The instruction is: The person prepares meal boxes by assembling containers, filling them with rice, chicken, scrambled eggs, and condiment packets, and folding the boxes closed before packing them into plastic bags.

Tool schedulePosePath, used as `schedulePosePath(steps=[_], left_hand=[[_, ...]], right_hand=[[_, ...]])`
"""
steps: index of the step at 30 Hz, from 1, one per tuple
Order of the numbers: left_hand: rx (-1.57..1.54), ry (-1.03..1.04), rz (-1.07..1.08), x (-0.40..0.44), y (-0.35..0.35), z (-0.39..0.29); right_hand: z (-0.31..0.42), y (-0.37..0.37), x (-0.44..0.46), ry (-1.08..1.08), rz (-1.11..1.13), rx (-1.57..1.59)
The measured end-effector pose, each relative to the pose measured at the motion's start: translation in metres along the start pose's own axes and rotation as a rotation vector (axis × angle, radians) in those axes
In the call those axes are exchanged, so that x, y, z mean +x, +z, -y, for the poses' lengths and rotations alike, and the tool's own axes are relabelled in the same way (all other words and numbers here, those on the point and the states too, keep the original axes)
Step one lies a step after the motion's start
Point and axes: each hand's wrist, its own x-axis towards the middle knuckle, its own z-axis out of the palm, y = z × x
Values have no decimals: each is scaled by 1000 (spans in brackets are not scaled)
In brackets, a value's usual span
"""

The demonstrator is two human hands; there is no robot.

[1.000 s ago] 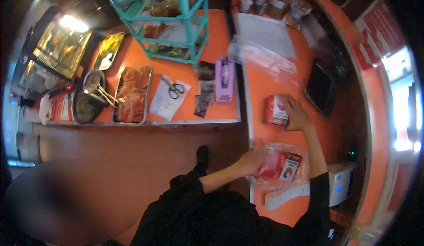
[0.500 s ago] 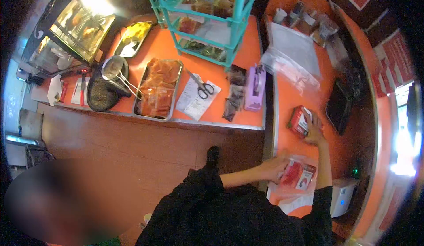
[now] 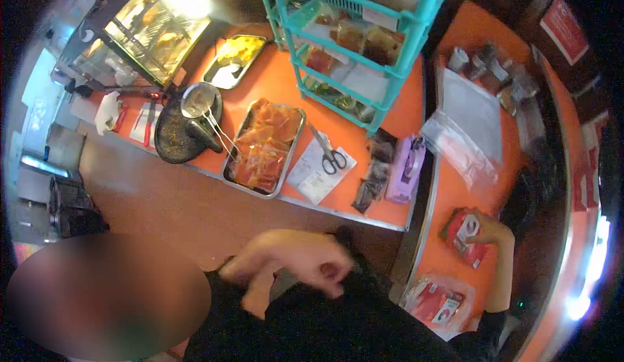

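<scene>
On the right counter, my right hand (image 3: 493,229) has its thumb and fingers around the upper edge of a red packet (image 3: 469,248) with a white label. Nearer to me lies a clear plastic bag (image 3: 409,297) with red packs (image 3: 431,298) inside, and neither hand touches it. My left hand (image 3: 328,268) is over the floor in front of my black top, well away from the counter. Its fingers look curled but are smeared by motion, and I cannot make out anything in them.
On the left counter are a tray of orange packets (image 3: 265,150), scissors (image 3: 333,161) on paper, a purple sealer-like device (image 3: 404,170) and a stone mortar (image 3: 172,134). A teal rack (image 3: 383,102) stands behind. Plastic sheets (image 3: 471,111) lie at right. Another person's blurred head (image 3: 107,297) is at lower left.
My left hand has left the bagged red packs and swung left toward my body. My right hand stays at the red packet. The whole view has shifted.
</scene>
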Motion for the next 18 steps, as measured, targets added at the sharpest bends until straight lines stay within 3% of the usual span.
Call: schedulePosePath(steps=[1,2,3,5,6,9,14,16,18], left_hand=[[-149,-61,139,-32,-4,-12],[-217,-73,148,-58,-2,-20],[-261,-66,100,-78,2,-31],[-310,-37,-19,-109,14,-50],[-315,1,-96,-119,19,-59],[-282,139,-333,-146,26,-81],[-92,383,-604,-201,8,-108],[-14,467,-639,-228,-7,-117],[65,555,-640,-261,-27,-130]], right_hand=[[23,-21,5,14,131,-146],[52,-43,8,-195,155,-172],[78,-56,18,-217,146,-176],[126,-74,39,-599,-118,-51],[154,-84,52,-658,-121,-73],[231,-96,99,-889,-89,-84],[386,-106,167,-1020,71,-332],[446,-108,208,-1395,104,-123],[516,-129,221,-1335,15,-95]])
